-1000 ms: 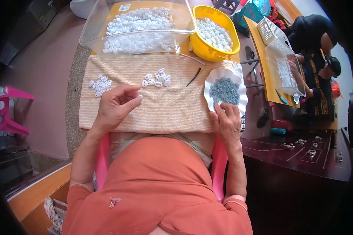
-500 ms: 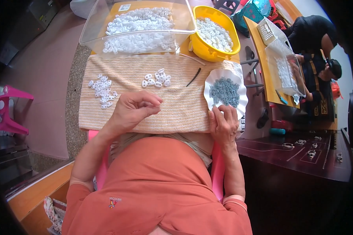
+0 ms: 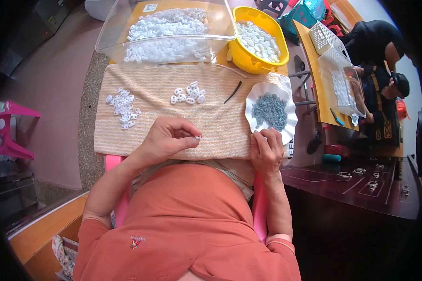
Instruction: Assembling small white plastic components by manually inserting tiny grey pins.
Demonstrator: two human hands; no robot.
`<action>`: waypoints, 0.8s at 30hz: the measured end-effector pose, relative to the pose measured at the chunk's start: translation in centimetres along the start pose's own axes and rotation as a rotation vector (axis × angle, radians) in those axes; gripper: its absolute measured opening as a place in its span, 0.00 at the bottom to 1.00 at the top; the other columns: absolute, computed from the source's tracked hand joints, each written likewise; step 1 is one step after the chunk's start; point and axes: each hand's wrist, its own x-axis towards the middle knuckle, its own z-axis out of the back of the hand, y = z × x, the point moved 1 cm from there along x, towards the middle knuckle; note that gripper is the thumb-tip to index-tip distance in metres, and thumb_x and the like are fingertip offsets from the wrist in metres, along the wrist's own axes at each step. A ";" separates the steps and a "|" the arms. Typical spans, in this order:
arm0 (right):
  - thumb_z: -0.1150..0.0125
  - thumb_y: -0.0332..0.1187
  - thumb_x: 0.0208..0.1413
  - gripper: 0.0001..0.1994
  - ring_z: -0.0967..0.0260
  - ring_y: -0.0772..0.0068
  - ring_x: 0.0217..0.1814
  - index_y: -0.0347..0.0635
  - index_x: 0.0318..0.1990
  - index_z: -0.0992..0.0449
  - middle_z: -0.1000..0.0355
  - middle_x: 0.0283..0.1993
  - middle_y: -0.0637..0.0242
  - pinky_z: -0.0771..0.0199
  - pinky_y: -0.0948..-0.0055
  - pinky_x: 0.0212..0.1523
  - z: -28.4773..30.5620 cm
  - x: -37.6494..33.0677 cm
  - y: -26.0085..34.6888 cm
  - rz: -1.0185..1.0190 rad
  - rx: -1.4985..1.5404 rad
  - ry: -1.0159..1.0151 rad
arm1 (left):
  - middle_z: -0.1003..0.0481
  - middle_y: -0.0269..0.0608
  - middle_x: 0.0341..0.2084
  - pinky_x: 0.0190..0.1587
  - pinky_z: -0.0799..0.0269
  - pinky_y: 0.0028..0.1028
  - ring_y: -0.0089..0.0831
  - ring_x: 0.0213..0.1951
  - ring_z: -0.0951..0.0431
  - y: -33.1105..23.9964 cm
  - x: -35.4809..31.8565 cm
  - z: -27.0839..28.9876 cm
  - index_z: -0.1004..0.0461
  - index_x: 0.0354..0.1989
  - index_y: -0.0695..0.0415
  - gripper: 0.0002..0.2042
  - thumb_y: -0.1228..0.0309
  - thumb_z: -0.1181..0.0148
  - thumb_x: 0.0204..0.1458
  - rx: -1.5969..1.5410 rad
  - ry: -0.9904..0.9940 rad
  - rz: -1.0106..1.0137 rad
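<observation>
My left hand (image 3: 171, 138) is over the towel near its front edge, thumb and fingertips pinched on a small white plastic piece (image 3: 198, 136) that barely shows. My right hand (image 3: 268, 152) lies at the near rim of a white wavy-edged dish (image 3: 290, 117), its fingers bent and close together; whatever is between its fingertips, if anything, is hidden. A heap of tiny grey metal pieces (image 3: 269, 111), spring-like in look, fills the dish's middle. Two groups of white two-holed plastic pieces rest on the towel: a small cluster (image 3: 190, 93) at the centre and a looser pile (image 3: 123, 107) at the left.
The striped towel (image 3: 211, 122) covers the table. Behind it stand a clear plastic bin (image 3: 164, 47) and a yellow tub (image 3: 255, 67), both holding many white pieces. A dark thin strip (image 3: 232, 92) lies beside the dish. At right, another person (image 3: 375, 47) works at a second table.
My left hand has shifted slightly right and nearer to me, and the white piece at its fingertips now shows. My right hand remains at the dish's near rim, almost unmoved.
</observation>
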 end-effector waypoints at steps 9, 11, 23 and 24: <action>0.36 0.19 0.47 0.07 0.29 0.59 0.34 0.34 0.35 0.25 0.28 0.33 0.58 0.26 0.68 0.39 0.2 -0.4 -0.4 -0.125 0.180 -0.076 | 0.23 0.34 0.30 0.35 0.26 0.17 0.16 0.32 0.24 0.7 -0.2 -0.6 0.23 0.38 0.65 0.08 0.79 0.36 0.50 0.022 0.012 0.064; 0.38 0.19 0.50 0.06 0.28 0.63 0.35 0.33 0.36 0.25 0.27 0.34 0.57 0.27 0.72 0.35 0.2 -0.4 -0.6 -0.211 0.177 -0.094 | 0.23 0.34 0.29 0.34 0.27 0.17 0.16 0.31 0.24 0.6 -0.2 -0.8 0.23 0.38 0.64 0.07 0.79 0.37 0.51 0.013 0.010 0.088; 0.42 0.21 0.56 0.04 0.28 0.77 0.34 0.35 0.39 0.25 0.25 0.33 0.64 0.29 0.79 0.36 0.7 0.5 -1.7 -0.285 0.262 -0.058 | 0.22 0.36 0.28 0.37 0.25 0.20 0.20 0.31 0.23 0.7 0.1 -1.2 0.23 0.36 0.65 0.05 0.77 0.38 0.52 -0.016 -0.043 0.153; 0.42 0.21 0.56 0.04 0.28 0.77 0.34 0.35 0.39 0.25 0.25 0.33 0.64 0.29 0.79 0.36 0.5 0.2 -1.9 -0.285 0.263 -0.059 | 0.22 0.36 0.28 0.37 0.25 0.20 0.20 0.31 0.23 0.7 0.3 -1.4 0.23 0.36 0.65 0.05 0.77 0.38 0.52 -0.015 -0.044 0.153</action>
